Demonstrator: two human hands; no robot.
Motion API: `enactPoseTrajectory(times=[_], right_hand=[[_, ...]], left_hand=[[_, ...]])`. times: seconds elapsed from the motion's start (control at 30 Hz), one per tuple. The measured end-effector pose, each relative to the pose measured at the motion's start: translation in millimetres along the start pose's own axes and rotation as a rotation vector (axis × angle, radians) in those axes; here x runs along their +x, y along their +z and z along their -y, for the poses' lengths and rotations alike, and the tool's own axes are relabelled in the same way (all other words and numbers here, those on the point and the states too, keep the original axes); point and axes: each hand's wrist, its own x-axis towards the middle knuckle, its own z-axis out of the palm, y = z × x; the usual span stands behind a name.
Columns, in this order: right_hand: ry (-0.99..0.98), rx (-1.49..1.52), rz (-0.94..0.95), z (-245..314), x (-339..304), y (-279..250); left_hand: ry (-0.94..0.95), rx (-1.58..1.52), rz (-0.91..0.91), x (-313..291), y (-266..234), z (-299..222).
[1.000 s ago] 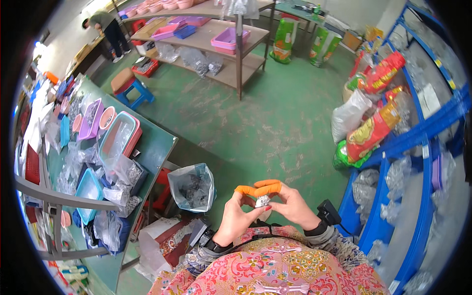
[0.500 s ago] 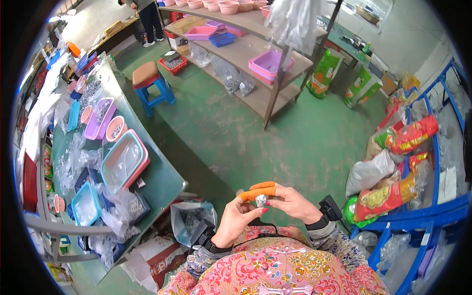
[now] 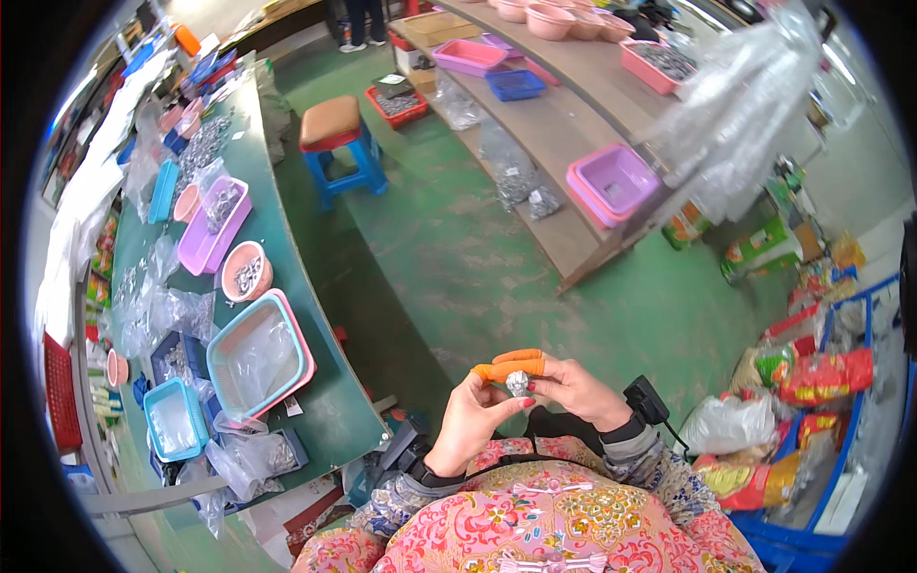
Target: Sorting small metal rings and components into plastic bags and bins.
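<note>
Close in front of my apron, my left hand [image 3: 470,422] and my right hand [image 3: 579,393] meet around a small, silvery, faceted metal piece [image 3: 517,383]. Orange covers [image 3: 516,365] sheathe some of the fingers that curl behind it. The right fingertips pinch the piece from its right side, while the left thumb reaches beneath it from the left. Parts of the piece are hidden by the fingers, and its exact kind is too small to make out.
On my left, a green table [image 3: 325,382] carries baskets, bowls of small metal parts and plastic bags. A stool [image 3: 334,143] stands ahead beside shelving [image 3: 535,134]. Filled sacks [image 3: 735,420] and a blue rack [image 3: 812,516] lie to the right.
My viewpoint has shifted, so the table, stool and shelves appear farther right and the sacks lower. Both hands keep hold of the silvery piece close to my body.
</note>
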Motion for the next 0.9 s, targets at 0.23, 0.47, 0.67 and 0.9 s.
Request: enactPoseTrajectory(times=[0.23, 0.47, 0.67, 0.9], right_hand=[[-0.078, -0.117, 0.182, 27, 110, -76], [-0.077, -0.123, 0.393, 56, 240, -148], [0.017, -0.101, 0.528, 76, 354, -160], [-0.227, -0.430, 0.551, 96, 503, -138]], left_hand=[[0.130, -0.052, -0.163, 93, -9, -34], [0.220, -0.188, -0.332, 190, -27, -82], [0.230, -0.551, -0.340, 241, -76, -127], [0.234, -0.542, -0.409, 303, -177, -185]])
